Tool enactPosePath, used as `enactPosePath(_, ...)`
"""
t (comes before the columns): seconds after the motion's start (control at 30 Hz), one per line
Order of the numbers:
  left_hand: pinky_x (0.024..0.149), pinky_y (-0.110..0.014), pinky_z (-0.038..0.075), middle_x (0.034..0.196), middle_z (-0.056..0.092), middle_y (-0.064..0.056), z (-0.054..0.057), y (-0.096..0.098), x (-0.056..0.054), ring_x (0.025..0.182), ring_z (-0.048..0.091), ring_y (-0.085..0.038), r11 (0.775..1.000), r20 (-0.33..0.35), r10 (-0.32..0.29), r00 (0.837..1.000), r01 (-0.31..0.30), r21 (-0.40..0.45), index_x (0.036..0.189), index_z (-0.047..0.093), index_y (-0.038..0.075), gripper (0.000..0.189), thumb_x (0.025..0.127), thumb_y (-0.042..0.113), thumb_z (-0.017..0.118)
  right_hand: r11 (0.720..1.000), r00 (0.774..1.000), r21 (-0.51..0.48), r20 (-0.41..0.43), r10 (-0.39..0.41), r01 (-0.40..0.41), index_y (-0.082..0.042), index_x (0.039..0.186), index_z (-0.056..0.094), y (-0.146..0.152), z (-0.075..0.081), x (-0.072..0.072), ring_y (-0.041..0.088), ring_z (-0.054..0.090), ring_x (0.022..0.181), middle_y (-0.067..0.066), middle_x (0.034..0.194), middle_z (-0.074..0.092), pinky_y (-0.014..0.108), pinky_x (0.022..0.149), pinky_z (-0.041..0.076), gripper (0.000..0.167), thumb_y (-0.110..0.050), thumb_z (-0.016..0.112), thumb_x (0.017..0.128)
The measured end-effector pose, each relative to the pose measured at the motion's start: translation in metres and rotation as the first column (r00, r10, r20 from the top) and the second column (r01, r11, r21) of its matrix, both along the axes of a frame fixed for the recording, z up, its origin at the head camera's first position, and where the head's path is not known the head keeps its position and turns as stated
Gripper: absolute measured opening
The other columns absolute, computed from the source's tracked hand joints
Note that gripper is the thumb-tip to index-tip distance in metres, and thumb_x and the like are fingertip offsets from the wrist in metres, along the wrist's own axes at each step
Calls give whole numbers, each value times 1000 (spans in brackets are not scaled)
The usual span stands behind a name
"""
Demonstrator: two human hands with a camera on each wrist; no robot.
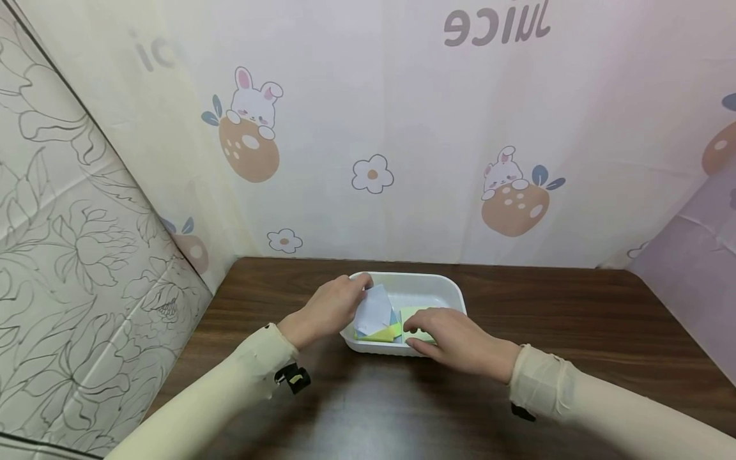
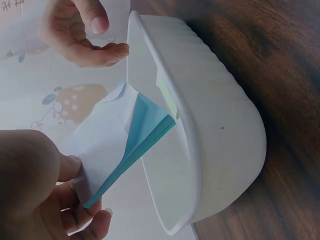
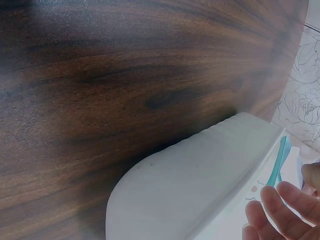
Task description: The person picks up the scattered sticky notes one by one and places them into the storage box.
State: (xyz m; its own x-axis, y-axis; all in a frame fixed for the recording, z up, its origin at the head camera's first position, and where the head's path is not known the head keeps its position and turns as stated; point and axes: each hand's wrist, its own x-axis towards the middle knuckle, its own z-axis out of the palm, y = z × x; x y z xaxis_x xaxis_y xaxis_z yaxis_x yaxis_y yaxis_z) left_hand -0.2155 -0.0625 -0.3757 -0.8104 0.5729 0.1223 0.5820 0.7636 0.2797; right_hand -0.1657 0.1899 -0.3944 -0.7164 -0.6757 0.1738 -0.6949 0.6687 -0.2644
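My left hand [image 1: 330, 306] reaches over the left rim of a white plastic basin [image 1: 416, 278]. Between thumb and fingers it pinches a small pad of sticky notes [image 2: 107, 132], blue at the edge with a white sheet on top, tilted above the basin. My right hand [image 1: 454, 335] hovers over the basin's right front side with its fingers loosely bent and nothing held. Below it in the basin is a pale green sticky-note pad [image 1: 411, 313]. Yellow notes [image 1: 379, 335] show under the held pad, near the front wall.
The basin stands on a dark brown wooden table [image 1: 540, 306]. Behind the table hangs a pale curtain [image 1: 414, 128] printed with rabbits and fruit. On the left is a white sheet [image 1: 75, 255] with line-drawn flowers.
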Motion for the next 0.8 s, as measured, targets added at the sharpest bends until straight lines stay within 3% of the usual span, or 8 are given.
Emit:
enactPosePath(0.4,64,-31,49,94,69,-9,1,3,-5,77,57,-17,1000,-5,-13,1000,13,-5,119,61,10,17,104,11,53,999,1000,21,-2,-28,28,-14,110,73,2,-2,-7,12,70,94,-7,103,74,35,84,56,20,-25,71,94)
enactPosePath(0.8,68,-32,51,100,70,-9,-2,4,-11,81,58,-17,1000,50,15,999,-14,-12,121,61,10,19,105,12,52,998,996,31,64,-56,54,-14,113,73,2,-2,-10,15,70,95,-5,104,74,37,84,57,21,-25,70,95)
